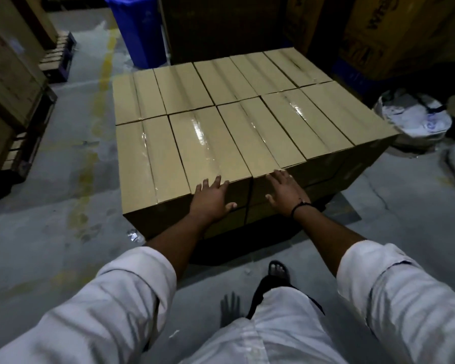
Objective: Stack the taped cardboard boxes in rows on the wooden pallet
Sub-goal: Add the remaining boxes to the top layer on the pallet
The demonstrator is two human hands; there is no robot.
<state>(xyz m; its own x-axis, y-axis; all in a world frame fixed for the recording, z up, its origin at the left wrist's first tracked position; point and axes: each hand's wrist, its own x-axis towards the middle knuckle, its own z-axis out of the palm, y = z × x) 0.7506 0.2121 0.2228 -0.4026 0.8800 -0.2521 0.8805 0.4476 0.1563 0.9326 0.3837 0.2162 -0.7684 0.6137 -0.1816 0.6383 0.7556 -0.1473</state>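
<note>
white sleeves [103,311], taped boxes [234,122], grey concrete floor [63,206]

Matt cardboard boxes [237,122], glossy tape [199,132]

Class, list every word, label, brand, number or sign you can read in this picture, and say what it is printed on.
Nothing here can be read with certainty.
On the large cartons at top right: big dark lettering, sideways, cut off and blurred; unreadable.
On the white sack at right: blue print, too blurred to read.
On the taped cardboard boxes: no print on the visible faces.
</note>
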